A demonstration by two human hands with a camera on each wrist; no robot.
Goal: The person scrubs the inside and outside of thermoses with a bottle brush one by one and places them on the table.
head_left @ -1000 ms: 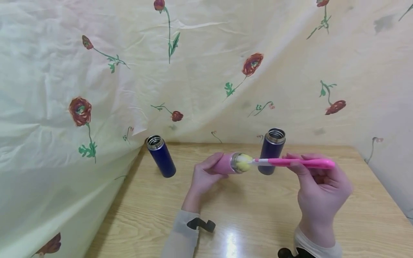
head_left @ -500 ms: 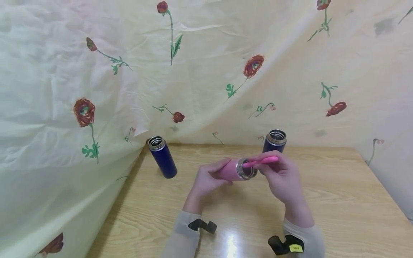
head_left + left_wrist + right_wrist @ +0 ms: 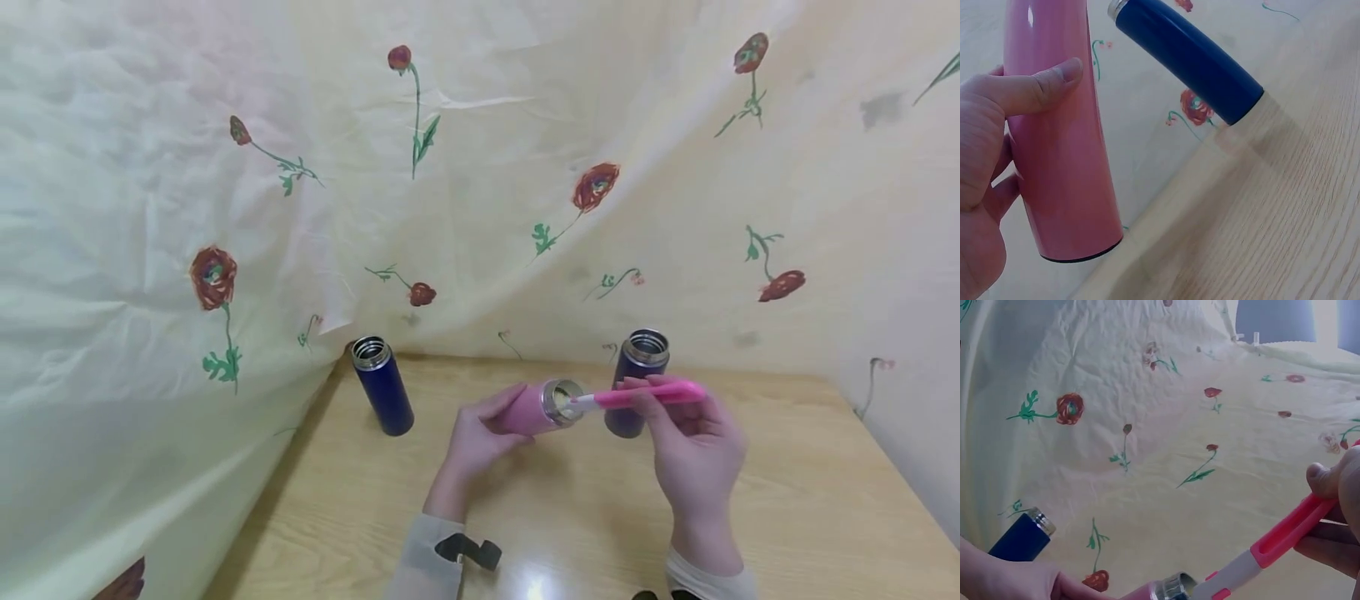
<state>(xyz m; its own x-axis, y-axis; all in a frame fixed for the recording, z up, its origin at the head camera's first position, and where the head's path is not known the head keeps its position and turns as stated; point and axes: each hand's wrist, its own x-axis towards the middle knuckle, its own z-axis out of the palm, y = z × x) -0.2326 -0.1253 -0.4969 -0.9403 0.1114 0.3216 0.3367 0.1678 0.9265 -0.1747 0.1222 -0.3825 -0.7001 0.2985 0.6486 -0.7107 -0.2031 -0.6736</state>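
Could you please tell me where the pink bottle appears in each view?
Head: the pink bottle is below centre, its mouth facing right.
Left wrist: the pink bottle, large, left of centre, top cut off.
Right wrist: the pink bottle at bottom centre, mouth end only.
Shared landmark: the left hand gripping it.

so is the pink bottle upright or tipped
Tipped: in the head view, the left hand holds the pink bottle sideways, its metal rim facing the right hand.

Pink cylindrical bottle (image 3: 522, 412) is uncapped, steel-rimmed, tipped near-horizontal above the desk (image 3: 600, 517), mouth facing right in head view, with pink-and-white brush (image 3: 611, 399) inserted at a slant, pale-yellow end inside.
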